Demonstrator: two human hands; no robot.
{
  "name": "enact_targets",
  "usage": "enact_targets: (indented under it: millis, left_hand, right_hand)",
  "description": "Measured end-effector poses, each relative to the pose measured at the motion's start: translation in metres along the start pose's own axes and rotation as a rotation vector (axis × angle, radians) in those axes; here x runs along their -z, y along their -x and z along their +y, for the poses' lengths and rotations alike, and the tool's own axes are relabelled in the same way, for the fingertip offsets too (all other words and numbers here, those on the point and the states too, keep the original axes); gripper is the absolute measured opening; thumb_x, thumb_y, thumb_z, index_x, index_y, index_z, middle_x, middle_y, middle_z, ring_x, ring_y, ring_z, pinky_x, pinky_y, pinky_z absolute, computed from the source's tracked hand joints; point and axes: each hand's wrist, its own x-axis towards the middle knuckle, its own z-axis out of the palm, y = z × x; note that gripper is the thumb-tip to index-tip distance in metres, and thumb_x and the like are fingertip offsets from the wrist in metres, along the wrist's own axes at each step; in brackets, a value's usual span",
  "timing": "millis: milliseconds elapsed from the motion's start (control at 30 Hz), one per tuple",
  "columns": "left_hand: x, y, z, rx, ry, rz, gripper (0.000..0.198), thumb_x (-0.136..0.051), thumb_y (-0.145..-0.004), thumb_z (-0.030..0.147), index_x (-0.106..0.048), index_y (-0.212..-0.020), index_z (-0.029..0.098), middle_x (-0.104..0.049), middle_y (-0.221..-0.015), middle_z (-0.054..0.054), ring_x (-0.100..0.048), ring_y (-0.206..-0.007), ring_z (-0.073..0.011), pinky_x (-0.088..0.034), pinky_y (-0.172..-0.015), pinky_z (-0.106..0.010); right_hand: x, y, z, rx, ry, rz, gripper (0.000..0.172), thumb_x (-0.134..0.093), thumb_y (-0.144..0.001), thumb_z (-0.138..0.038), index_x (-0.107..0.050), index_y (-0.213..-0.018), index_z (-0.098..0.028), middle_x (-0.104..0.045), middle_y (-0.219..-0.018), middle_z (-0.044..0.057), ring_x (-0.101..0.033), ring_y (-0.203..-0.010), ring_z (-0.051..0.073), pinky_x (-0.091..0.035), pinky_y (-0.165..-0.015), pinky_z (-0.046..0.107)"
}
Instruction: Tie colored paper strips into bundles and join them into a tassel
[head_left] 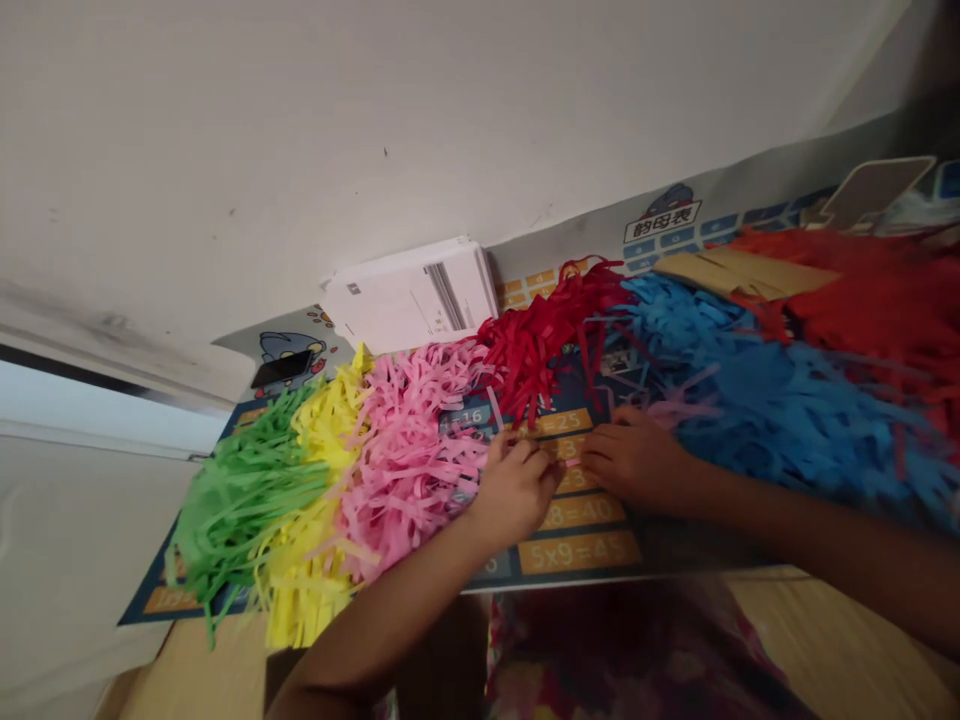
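My left hand [520, 485] is closed, its fingers curled low over the printed mat. Facing it, my right hand [634, 460] is closed too, with its fingertips pointing left. A short pink paper strip [572, 462] spans the small gap between the two hands, pinched at both ends; the fingers hide the rest. Left of my left hand lies a heap of pink paper strips [416, 440]. Dark red paper strips [544, 340] are just beyond the hands. Blue paper strips [772, 400] spread beside and behind my right hand, with a few pale purple strips [682, 405] among them.
Yellow strips [304, 590] and green strips [240, 490] lie at the left, near a dark phone [282, 369]. A white box [412, 298] stands against the wall. Orange-red strips [877, 290], a tan card [742, 272] and a stand [874, 193] are at right.
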Motion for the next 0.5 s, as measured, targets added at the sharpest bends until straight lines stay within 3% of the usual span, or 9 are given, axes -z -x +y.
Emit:
enact_targets:
  millis: [133,267,367,433,500]
  left_hand:
    - [-0.011,-0.009,0.004,0.041,-0.001,-0.013,0.020,-0.054,-0.098,0.027,-0.071,-0.090,0.019,-0.071,-0.086,-0.003,-0.060,-0.089,-0.0197,-0.029,-0.098,-0.049]
    - [-0.007,-0.012,0.005,0.024,-0.042,0.108,0.014,-0.056,-0.097,0.020,-0.069,-0.094,0.017,-0.073,-0.084,-0.002,-0.062,-0.083,-0.0185,-0.033,-0.094,-0.044]
    - [0.019,-0.006,0.011,-0.024,-0.041,0.268,0.015,-0.055,-0.096,0.015,-0.067,-0.104,0.017,-0.075,-0.093,-0.003,-0.063,-0.085,-0.0180,-0.032,-0.098,-0.044]
    - [0.044,-0.001,0.018,-0.042,-0.024,0.376,0.016,-0.055,-0.096,0.015,-0.067,-0.108,0.017,-0.076,-0.098,-0.004,-0.064,-0.090,-0.0182,-0.033,-0.101,-0.045]
    - [0.064,0.002,0.027,-0.059,-0.005,0.479,0.016,-0.060,-0.094,0.016,-0.067,-0.108,0.019,-0.076,-0.095,-0.003,-0.064,-0.091,-0.0179,-0.036,-0.100,-0.043]
  right_hand:
    - [-0.004,-0.007,0.001,0.038,0.099,-0.003,0.030,-0.045,-0.098,-0.011,-0.065,-0.076,-0.017,-0.065,-0.075,0.003,-0.053,-0.074,0.016,-0.028,-0.075,0.036]
    - [0.008,-0.012,-0.007,-0.009,0.141,0.037,0.021,-0.058,-0.091,-0.017,-0.065,-0.071,-0.017,-0.065,-0.068,0.003,-0.054,-0.068,0.016,-0.029,-0.071,0.037]
    - [0.033,-0.010,-0.027,-0.145,0.041,0.087,0.018,-0.056,-0.093,-0.018,-0.070,-0.081,-0.017,-0.070,-0.080,0.006,-0.060,-0.078,0.019,-0.034,-0.075,0.036]
    - [0.052,-0.008,-0.041,-0.292,-0.221,0.113,0.022,-0.051,-0.097,-0.025,-0.072,-0.093,-0.019,-0.073,-0.092,0.008,-0.063,-0.087,0.020,-0.039,-0.079,0.034]
    - [0.068,-0.008,-0.050,-0.425,-0.596,0.078,0.029,-0.049,-0.097,-0.035,-0.073,-0.090,-0.021,-0.073,-0.085,0.005,-0.064,-0.080,0.018,-0.043,-0.074,0.031]
